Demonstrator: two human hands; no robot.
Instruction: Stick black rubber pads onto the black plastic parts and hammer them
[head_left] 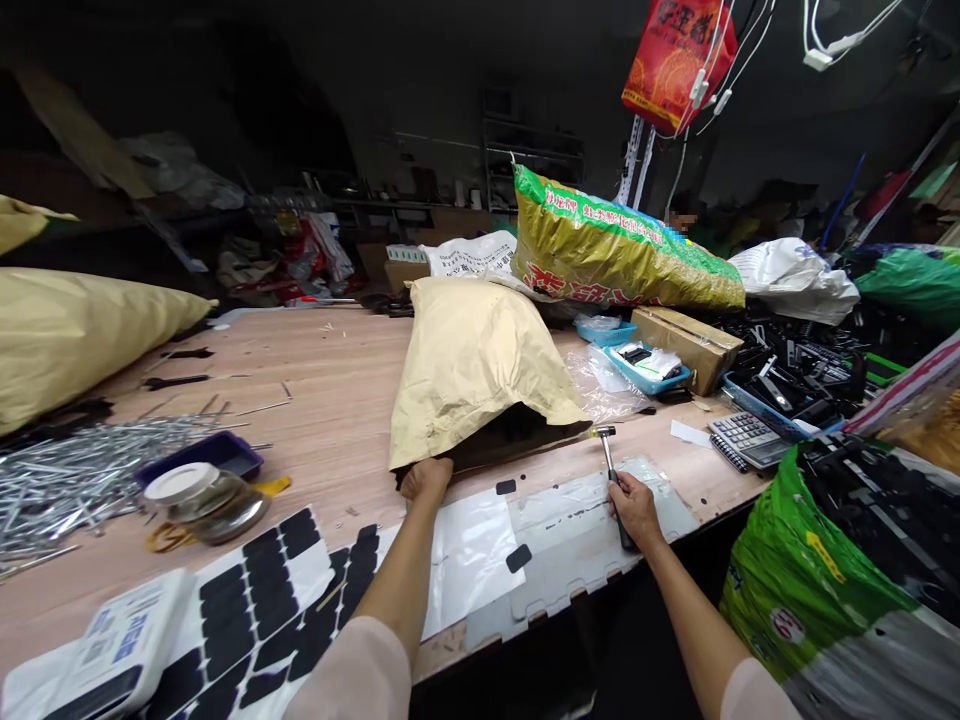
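A tan paper sack (480,360) lies on the workbench with its dark mouth facing me. My left hand (427,478) is at the lower left corner of that mouth, its fingers hidden by the sack's edge and the shadow inside. To the right, my right hand (634,508) is closed round the black handle of a small hammer (609,460). The hammer's head points away from me, above a grey plate (577,520) at the bench's front edge. Between my hands lies a clear plastic sheet (469,550) with black rounded pads (518,558) on it.
Metal rods (97,470), a lidded jar (206,500) and sheets of black pads (255,590) occupy the left. At right are a calculator (750,438), blue baskets (646,368), a cardboard box (686,345) and a green sack of black parts (795,570). A large feed sack (622,250) lies behind.
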